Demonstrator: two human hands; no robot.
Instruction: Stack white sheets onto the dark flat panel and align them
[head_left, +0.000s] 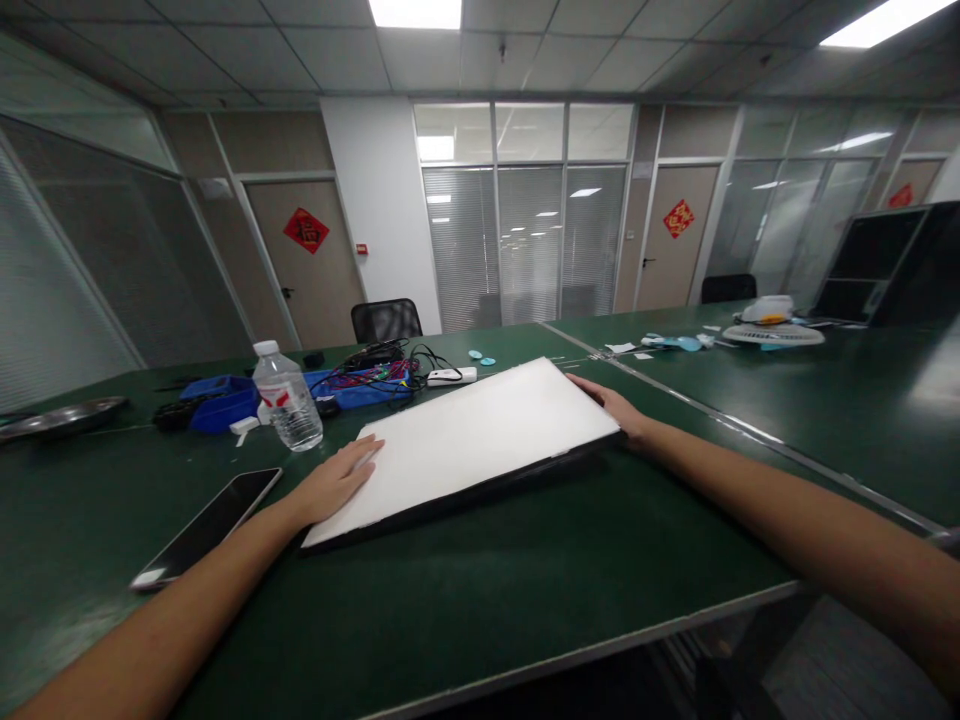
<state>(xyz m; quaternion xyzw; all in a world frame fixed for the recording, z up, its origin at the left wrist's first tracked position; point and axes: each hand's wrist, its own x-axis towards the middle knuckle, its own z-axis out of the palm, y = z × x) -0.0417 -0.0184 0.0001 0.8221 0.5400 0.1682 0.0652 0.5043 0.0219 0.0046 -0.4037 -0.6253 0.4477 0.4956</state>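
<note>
A flat white rectangular slab with a black underside (480, 440) lies at a slant in front of me. Its right end appears slightly raised above the green table. My left hand (341, 480) rests on the slab's left end, fingers stretched flat over the white top. At the far right corner, my right hand (619, 412) is closed around the edge, with part of its fingers hidden behind the slab. A dark-screened phone (214, 525) lies beside my left forearm.
Behind my left hand stands a water bottle (288, 398). Blue trays (360, 390) with tangled wires and a white power strip (451, 376) are farther back. A white fan (772, 332) lies at the far right. The green tabletop (480, 590) ends at a front edge near me.
</note>
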